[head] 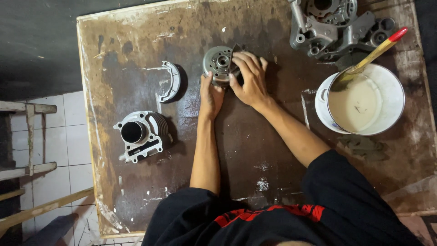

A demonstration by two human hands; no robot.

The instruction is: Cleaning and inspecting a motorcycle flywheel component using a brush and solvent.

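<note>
Round metal rotor lying near the middle of the stained worktop. The left hand steadies its near rim; the right hand grips its right side, pressing a dark sheet against it. The part looks heavy, rigid and likely greasy, best held by the outer rim. A finned cylinder lies well apart.
</note>
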